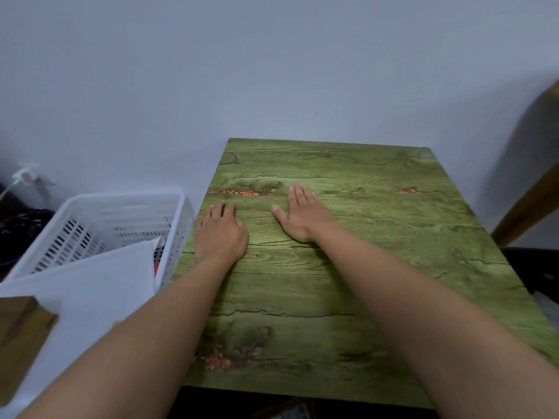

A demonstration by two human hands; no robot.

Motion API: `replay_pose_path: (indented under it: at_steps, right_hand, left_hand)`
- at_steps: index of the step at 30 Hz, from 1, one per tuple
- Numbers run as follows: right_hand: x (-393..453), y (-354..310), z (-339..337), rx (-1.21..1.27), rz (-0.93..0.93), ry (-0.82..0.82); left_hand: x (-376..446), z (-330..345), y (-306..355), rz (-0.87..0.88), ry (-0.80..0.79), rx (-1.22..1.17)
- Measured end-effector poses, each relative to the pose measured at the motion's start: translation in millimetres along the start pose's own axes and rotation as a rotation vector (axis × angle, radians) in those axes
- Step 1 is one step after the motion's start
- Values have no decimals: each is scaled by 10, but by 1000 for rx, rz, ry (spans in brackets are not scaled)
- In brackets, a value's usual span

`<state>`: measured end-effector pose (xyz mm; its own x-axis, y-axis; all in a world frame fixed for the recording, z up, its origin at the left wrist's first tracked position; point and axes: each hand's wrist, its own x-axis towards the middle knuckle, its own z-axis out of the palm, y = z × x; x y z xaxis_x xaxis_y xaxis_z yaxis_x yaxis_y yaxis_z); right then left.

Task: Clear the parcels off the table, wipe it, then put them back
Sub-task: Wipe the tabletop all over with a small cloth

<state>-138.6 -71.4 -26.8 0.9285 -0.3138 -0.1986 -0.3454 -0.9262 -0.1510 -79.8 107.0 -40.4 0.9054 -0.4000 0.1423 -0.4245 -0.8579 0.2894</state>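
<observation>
The green wood-grain table (378,267) has no parcels on it. My left hand (220,231) rests on its left side, palm down, fingers curled a little, holding nothing. My right hand (302,216) lies flat on the table just to the right, fingers straight and together, thumb out, also holding nothing. To the left of the table stands a white slotted basket (99,225) with a white padded parcel (90,282) leaning out of it and something red and black behind it. A brown cardboard parcel (18,337) shows at the lower left edge.
A pale wall runs behind the table. A wooden post (532,207) slants at the right, with a dark object (532,270) below it. At the far left are dark items and a white plug (24,176) with a cable.
</observation>
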Motion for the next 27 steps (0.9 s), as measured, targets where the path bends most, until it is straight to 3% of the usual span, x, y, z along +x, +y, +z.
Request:
replay_pose_path:
  at_steps: [11,17,21,27]
  right_hand:
    - [-392,1036,-63,-17,153,27]
    - [-663,1518,-135,-6,340,25]
    - [-547,1078,-86,-7,254,34]
    - [-176,-207,54,-3,-30,2]
  left_hand:
    - [-12,-28,11,6,-26,14]
    - [-30,-18,86,2,-10,43]
    - [-21,14,106,-9,3,47]
    - [-35,28,118,-26,25,-11]
